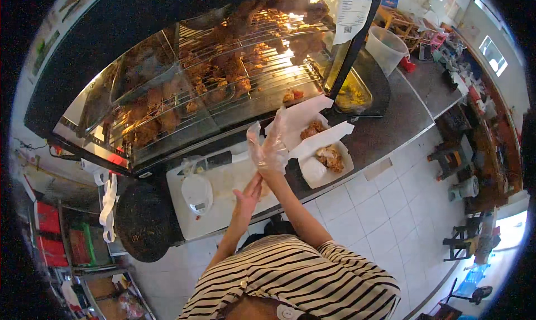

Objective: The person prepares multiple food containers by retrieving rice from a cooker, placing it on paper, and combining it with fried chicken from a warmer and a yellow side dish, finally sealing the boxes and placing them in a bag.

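My right hand [270,148] wears a clear plastic glove, its fingers spread and nothing between them. My bare left hand [246,203] touches the right wrist near the glove's cuff, its thumb standing apart; whether it pinches the plastic is hidden. Below both hands lies a white cutting board [180,207] with stains. On the board's left part is a white kitchen scale [197,194] with a small display. To the right of my gloved hand, an open paper box [310,181] holds fried chicken pieces [331,157] and a white rounded mound [313,170]. Behind it, another open box holds fried chicken [313,129].
A lit glass food warmer [234,102] with fried chicken on wire racks stands behind the board. A printed paper slip [354,14] hangs at its corner. A tray of yellow food [354,92] and a translucent bucket [387,48] stand right. A dark round slab [144,223] is left.
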The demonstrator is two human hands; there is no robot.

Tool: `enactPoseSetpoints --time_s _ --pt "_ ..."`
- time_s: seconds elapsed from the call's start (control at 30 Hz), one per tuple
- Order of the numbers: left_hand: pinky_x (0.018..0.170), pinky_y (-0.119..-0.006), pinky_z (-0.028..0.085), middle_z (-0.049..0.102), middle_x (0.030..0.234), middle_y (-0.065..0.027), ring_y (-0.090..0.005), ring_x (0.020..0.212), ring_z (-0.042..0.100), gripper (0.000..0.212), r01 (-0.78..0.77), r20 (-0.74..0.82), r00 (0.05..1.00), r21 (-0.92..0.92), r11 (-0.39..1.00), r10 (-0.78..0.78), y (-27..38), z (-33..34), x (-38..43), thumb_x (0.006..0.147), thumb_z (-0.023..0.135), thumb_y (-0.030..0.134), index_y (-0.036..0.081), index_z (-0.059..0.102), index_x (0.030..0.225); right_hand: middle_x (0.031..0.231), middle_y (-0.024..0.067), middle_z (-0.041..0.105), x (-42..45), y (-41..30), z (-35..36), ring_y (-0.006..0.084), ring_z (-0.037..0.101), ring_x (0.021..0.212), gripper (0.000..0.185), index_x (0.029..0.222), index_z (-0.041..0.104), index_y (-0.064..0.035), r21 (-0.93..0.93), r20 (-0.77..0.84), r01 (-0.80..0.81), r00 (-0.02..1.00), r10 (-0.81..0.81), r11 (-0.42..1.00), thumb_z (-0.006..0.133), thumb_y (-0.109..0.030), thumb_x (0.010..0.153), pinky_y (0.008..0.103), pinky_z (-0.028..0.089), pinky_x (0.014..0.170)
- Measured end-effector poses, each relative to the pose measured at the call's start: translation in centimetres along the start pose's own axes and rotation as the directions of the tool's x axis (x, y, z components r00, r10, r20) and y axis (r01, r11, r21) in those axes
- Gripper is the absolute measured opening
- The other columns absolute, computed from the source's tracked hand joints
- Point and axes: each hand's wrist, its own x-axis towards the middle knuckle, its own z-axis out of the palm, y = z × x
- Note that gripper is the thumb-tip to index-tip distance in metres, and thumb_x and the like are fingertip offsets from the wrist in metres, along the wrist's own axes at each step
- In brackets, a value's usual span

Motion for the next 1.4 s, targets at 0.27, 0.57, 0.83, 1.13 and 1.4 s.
enactPoseSetpoints --time_s 0.27,0.57,0.83,1.13,1.4 --pt "0.103 -0.035 0.020 0.034 0.134 -0.0090 -0.0220 0.123 0.031 0.079 -0.042 -0.389 0.920 -0.239 0.970 -0.056 0.3 -0.5 0.9 0.083 0.025 0.066 0.004 0.029 0.132 0.141 0.0194 0.018 -8.4 0.1 2.2 0.0315 0.018 0.131 0.070 0.138 0.012 -0.0025 0.414 0.343 -0.168 0.939 0.018 0.895 0.052 -0.027 0.085 0.0377 0.015 0.105" --pt "0.101 -0.031 0.025 0.038 0.131 -0.0082 -0.0198 0.121 0.035 0.073 -0.091 -0.532 0.847 -0.103 0.990 0.022 -1.4 1.1 1.4 0.087 0.026 0.059 0.002 0.030 0.132 0.131 0.0155 0.036 -7.9 0.0 1.0 0.0317 0.038 0.117 0.051 0.135 0.026 -0.0068 0.064 0.496 -0.174 0.860 0.120 0.983 0.046 -0.019 0.089 0.0328 0.033 0.094" --pt "0.094 -0.031 0.032 0.044 0.119 -0.0115 -0.0164 0.106 0.042 0.060 -0.194 -0.842 0.417 0.285 0.939 0.342 0.5 -15.1 3.5 0.088 0.041 0.044 0.002 0.031 0.129 0.112 0.0132 0.054 -6.7 2.3 -7.8 0.0160 0.053 0.100 0.038 0.122 0.045 -0.0024 0.475 0.870 -0.597 0.431 -0.240 0.646 0.052 -0.010 0.086 0.0288 0.045 0.077" --pt "0.070 -0.031 0.041 0.059 0.082 -0.0057 -0.0144 0.077 0.052 0.042 0.704 -0.876 0.456 0.462 0.539 0.155 -2.0 -8.5 9.1 0.078 0.062 0.042 0.000 0.060 0.084 0.089 0.0120 0.063 25.3 24.7 -26.3 0.0174 0.062 0.076 0.031 0.102 0.057 0.0021 0.132 0.675 -0.230 0.733 0.082 0.964 0.047 -0.024 0.088 0.0286 0.051 0.070" --pt "0.067 -0.031 0.040 0.056 0.077 -0.0042 -0.0123 0.074 0.049 0.048 0.648 -0.855 0.496 0.479 0.592 0.149 -7.8 -9.4 10.7 0.075 0.061 0.052 0.004 0.060 0.078 0.077 0.0167 0.062 58.2 50.6 -33.7 0.0292 0.061 0.074 0.017 0.086 0.059 -0.0007 -0.354 0.266 0.319 0.936 -0.232 0.879 0.052 -0.016 0.082 0.0342 0.047 0.064"
